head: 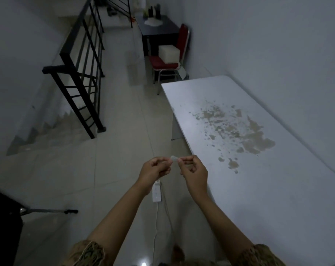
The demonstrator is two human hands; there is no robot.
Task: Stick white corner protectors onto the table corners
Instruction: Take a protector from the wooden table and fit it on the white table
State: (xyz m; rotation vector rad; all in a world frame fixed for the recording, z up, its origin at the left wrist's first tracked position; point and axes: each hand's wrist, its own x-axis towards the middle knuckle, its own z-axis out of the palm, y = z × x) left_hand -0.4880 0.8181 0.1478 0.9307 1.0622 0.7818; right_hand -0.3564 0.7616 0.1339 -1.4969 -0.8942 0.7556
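A small pale protector [173, 158] is pinched between both hands [174, 169] over the floor, just beside the bench [278, 189], and it could be dropped or its adhesive fouled if the backing is peeled clumsily.

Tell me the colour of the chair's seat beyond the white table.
Red, with a metal frame, on the chair; head view, the only one.

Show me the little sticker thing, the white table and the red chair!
corner protector [173, 158], head view, on its pale middle between the fingertips.
white table [259, 189], head view, on bare top.
red chair [184, 36], head view, on its backrest.
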